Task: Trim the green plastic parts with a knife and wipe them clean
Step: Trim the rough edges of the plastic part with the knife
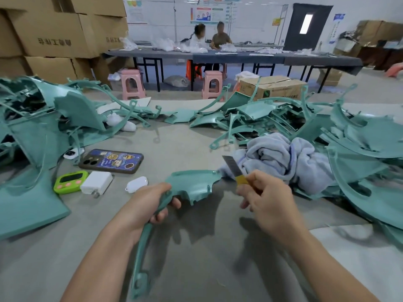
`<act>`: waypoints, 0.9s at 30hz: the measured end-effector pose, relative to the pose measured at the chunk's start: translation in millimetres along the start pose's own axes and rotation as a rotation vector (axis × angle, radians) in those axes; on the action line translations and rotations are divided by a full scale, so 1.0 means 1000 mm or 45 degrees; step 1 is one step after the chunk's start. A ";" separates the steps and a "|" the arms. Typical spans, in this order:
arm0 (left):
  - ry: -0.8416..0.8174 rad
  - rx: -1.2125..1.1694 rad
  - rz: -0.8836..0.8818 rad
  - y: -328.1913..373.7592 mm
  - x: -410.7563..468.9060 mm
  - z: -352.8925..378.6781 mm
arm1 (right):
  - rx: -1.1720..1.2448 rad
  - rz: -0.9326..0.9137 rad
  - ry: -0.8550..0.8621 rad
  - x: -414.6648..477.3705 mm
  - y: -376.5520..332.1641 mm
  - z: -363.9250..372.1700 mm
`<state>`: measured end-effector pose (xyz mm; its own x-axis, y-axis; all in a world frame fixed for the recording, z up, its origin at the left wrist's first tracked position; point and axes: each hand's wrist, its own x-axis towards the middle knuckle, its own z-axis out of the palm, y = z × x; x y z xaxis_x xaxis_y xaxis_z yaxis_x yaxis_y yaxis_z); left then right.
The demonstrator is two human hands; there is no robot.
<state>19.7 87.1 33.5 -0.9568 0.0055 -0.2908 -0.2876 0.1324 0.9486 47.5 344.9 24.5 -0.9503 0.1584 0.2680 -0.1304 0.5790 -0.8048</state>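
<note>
Your left hand (150, 201) grips the green part (192, 184); your right hand (266, 199) pinches the knife (234, 170) (blade bare) just right of it. If the blade slips off the edge, I think it may cut your left fingers or the towel (281, 158) behind the part.

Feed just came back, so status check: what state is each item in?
Green part: gripped by left hand.
Knife: held by right hand, blade extended, near the part's right tip.
Towel: crumpled on the table, untouched.
Phone: lying face down.
White case: closed.
</note>
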 end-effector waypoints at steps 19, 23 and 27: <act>0.495 0.182 0.536 -0.001 0.004 -0.016 | 1.080 0.450 0.112 0.010 -0.011 0.003; 0.195 0.684 0.981 0.015 -0.022 0.001 | 1.076 0.399 0.190 0.011 -0.011 0.000; 0.073 0.984 1.109 0.004 -0.024 0.044 | 1.073 0.413 0.164 0.012 -0.011 -0.001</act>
<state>43.3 130.9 39.3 -0.8238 0.3499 0.4460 0.5519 0.6746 0.4902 37.6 340.8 37.3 -0.9442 0.3287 -0.0229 -0.0735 -0.2777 -0.9578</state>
